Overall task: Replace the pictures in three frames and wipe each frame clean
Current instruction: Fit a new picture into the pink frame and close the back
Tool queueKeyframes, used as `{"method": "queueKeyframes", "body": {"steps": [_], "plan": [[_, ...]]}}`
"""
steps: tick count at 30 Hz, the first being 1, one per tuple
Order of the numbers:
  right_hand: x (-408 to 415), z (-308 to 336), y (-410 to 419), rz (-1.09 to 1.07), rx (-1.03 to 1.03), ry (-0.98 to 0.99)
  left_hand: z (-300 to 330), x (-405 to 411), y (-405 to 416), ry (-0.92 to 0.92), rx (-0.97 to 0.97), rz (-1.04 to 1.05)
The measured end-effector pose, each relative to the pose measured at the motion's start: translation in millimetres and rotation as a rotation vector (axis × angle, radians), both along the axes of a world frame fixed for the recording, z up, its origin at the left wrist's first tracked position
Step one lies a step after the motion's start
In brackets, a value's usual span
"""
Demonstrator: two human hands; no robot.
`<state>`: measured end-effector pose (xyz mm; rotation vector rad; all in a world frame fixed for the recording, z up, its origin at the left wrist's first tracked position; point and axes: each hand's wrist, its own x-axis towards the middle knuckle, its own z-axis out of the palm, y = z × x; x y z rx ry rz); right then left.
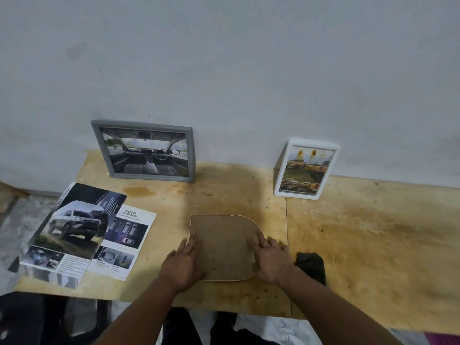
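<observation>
your left hand (183,263) and right hand (272,260) press flat, fingers straight, on the face-down frame backing (222,245) at the table's (361,245) near edge. black cloth (311,266) just right. brochures (84,232) left. grey frame (146,150), white frame (307,169) upright against the wall.

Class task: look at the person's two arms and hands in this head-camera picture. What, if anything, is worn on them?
Nothing is worn. The left hand and the right hand are bare, with no gloves, and no rings show on the fingers. Both forearms are uncovered as far as the bottom edge of the picture: no sleeves, no watch, no bracelet at either wrist.
</observation>
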<state>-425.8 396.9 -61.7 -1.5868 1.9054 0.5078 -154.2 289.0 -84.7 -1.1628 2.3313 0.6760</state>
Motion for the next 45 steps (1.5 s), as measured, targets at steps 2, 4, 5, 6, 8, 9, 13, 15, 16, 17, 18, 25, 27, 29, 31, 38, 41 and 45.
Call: {"method": "queueKeyframes", "body": {"steps": [2,4,5,6,8,9,13,15,16,17,18,25,27,29,31,38,41,45], "plan": [[-4,0,-2,0.009,0.018,-0.003,-3,7,-1,0.027,-0.023,-0.019],[-4,-1,-1,-0.003,0.016,0.000,-6,12,-2,0.038,-0.026,-0.041],[-2,-4,-1,-0.008,0.011,0.003,-8,15,-2,0.047,-0.032,-0.047],[0,-5,0,-0.014,0.006,0.004,-9,17,-2,0.060,-0.047,-0.054],[3,-9,-1,-0.026,0.006,0.006,-14,21,1,0.075,-0.104,-0.059],[3,-10,-1,-0.031,0.011,0.005,-17,23,3,0.057,-0.115,-0.051],[1,-13,1,-0.024,0.010,0.007,-30,32,10,0.005,-0.152,0.016],[1,-16,3,0.005,0.012,0.019,-33,32,10,-0.013,-0.170,0.032],[2,-17,3,0.019,0.010,0.021,-30,30,8,-0.031,-0.178,0.035],[4,-16,3,0.022,0.009,0.022,-26,25,6,-0.066,-0.159,0.028],[5,-15,1,0.024,0.014,0.019,-22,21,4,-0.113,-0.139,0.025],[-8,3,-11,-0.326,-0.071,-0.358,12,1,3,-0.090,-0.106,0.103],[-12,-5,-2,-0.613,-0.259,-0.477,17,2,12,0.001,-0.099,0.194],[-12,-17,8,-0.886,-0.300,-0.532,19,4,22,0.084,-0.051,0.234],[-7,-22,15,-1.086,-0.235,-0.626,16,7,30,0.127,-0.034,0.210],[7,-15,23,-1.524,-0.179,-0.975,-4,8,52,0.220,-0.050,0.247],[5,-18,24,-1.518,-0.256,-1.010,-12,8,60,0.211,-0.100,0.247],[-1,-4,22,-1.505,-0.317,-0.939,-23,13,60,0.249,-0.140,0.182]]}}
